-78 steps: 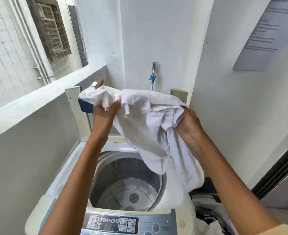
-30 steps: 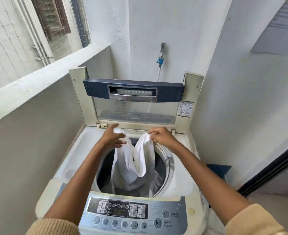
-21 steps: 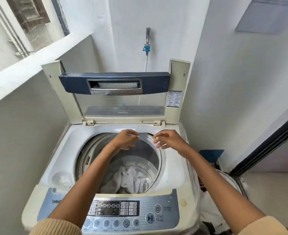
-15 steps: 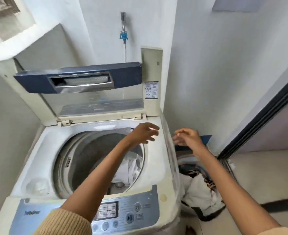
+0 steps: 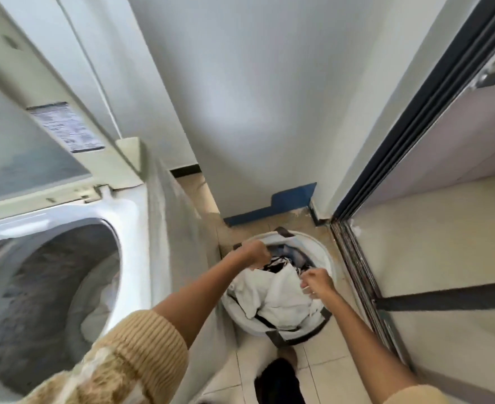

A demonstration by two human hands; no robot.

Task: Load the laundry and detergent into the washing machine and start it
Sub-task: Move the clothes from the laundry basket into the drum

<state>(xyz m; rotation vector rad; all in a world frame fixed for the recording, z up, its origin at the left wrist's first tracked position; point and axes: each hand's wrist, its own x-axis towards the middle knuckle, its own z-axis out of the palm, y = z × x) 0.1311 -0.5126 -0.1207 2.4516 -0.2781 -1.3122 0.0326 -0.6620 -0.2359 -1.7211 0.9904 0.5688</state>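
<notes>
Pale walls and a tiled floor (image 5: 322, 371) are surrounding the scene in the head view. Both hands are reaching down, apart, into the laundry basket (image 5: 325, 252) beneath them. The left hand (image 5: 257, 254) is curling at the far rim, and blur is hiding whether it is gripping anything. The right hand (image 5: 317, 284) is apparently pinching the white garment (image 5: 278, 298). Left of the left hand, the washing machine (image 5: 135, 228) is standing open.

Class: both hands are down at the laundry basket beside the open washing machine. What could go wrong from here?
1. Dark, striped clothes lie beside the white cloth in the basket; white laundry is already in the washing machine, so colour may run.
2. The left hand and right hand reach into a soft basket; tangled pieces might spill onto the floor.
</notes>
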